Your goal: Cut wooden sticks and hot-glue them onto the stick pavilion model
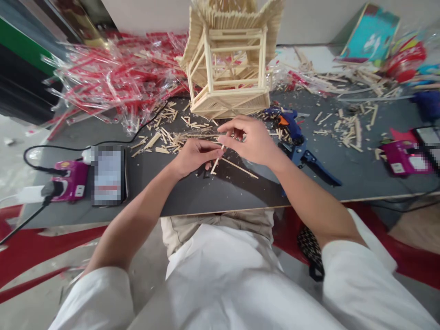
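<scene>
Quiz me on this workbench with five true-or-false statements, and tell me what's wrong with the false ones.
1. The left hand pinches a thin wooden stick. True.
2. The right hand grips the blue glue gun. False: the glue gun lies on the table.
3. The wooden-stick pavilion model stands beyond both hands. True.
4. The big pile of red and clear plastic wrappers lies right of the model. False: it lies left.
5. A smartphone lies left of the left hand. True.
</scene>
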Motion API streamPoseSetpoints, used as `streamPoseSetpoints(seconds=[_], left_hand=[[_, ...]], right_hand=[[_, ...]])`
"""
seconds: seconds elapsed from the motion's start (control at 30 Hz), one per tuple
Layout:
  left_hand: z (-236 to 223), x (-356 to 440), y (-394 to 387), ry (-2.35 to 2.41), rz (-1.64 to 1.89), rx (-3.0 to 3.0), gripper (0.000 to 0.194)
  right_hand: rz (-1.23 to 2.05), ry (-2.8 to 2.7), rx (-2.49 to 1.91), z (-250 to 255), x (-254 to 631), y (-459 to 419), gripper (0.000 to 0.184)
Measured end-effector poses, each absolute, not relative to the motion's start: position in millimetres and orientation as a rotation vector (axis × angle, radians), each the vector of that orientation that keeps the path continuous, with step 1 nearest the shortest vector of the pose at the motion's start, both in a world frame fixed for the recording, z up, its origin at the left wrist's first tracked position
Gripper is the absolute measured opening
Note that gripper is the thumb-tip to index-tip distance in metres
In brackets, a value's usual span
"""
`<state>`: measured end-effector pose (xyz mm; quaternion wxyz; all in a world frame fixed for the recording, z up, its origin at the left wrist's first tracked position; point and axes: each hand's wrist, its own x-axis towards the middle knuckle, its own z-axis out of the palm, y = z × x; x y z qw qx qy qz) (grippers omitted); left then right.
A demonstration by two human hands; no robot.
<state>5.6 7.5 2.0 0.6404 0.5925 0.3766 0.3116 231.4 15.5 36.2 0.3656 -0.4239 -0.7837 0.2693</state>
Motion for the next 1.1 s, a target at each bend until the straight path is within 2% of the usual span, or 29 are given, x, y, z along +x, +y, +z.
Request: streamPoseSetpoints(seconds=[0.1,0.23,0.37,0.43,0.57,0.77,0.93,1.03,1.1], left_hand=[[0.7,5.0,7.1,0.856,0.687,1.36,0.044],[-0.3,4.2,7.3,0.82,0.624,1.382,0.041],[5.2,4.4,5.8,0.766,0.589,1.405,0.036],[9.4,3.9,4.7,0.753,0.608,1.382,0.034],[14.3,1.8,2.9,0.701,0.699,1.319,0.034],[14.3,2.9,1.2,0.667,0.805,1.273,0.033],[13.4,7.8,1.3,0.653,0.899,1.245,0.028],[12.7,9.0,1.5,0.639,0.901,1.243,0.031],[12.5,8.9,1.7,0.635,0.904,1.248,0.031]], right_hand=[[0.652,-2.094,-1.088,50.3,223.2,15.8,0.031],[0.519,-2.03,-0.975,98.8,228.3,3.1,0.028],[0.208,-1.584,-0.886,149.1,259.7,-5.0,0.024],[0.064,-1.377,-0.88,155.3,279.6,-2.3,0.03],[0.199,-1.617,-1.109,124.2,303.5,6.2,0.026],[0.215,-1.79,-1.196,66.2,278.6,-10.2,0.032],[-0.059,-1.606,-1.213,56.4,267.6,-27.8,0.035],[-0.138,-1.632,-1.065,50.8,266.1,-24.8,0.027],[-0.041,-1.73,-0.948,45.6,261.6,-21.4,0.02]])
